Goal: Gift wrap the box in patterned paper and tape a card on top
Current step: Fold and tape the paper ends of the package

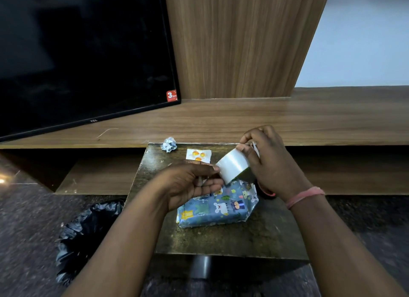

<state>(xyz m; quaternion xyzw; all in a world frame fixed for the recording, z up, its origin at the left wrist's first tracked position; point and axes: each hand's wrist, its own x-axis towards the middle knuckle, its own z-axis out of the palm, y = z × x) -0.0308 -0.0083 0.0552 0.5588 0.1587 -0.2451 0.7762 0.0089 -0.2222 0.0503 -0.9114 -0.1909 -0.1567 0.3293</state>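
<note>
The box [218, 207], wrapped in blue paper printed with cartoon animals, lies on a small dark table [221, 237]. Just above its far end I hold a roll of clear tape [234, 166]. My right hand [270, 161] grips the roll from the right, fingers curled over its top. My left hand [192, 181] pinches at the roll's left edge, palm up over the box's left part. A small white card [198, 155] with orange shapes lies flat on the table beyond my left hand.
A crumpled scrap of paper [168, 144] sits at the table's far left corner. A black television [84, 53] leans on the wooden shelf [287, 117] behind. A black plastic bag [88, 234] lies on the floor at the left.
</note>
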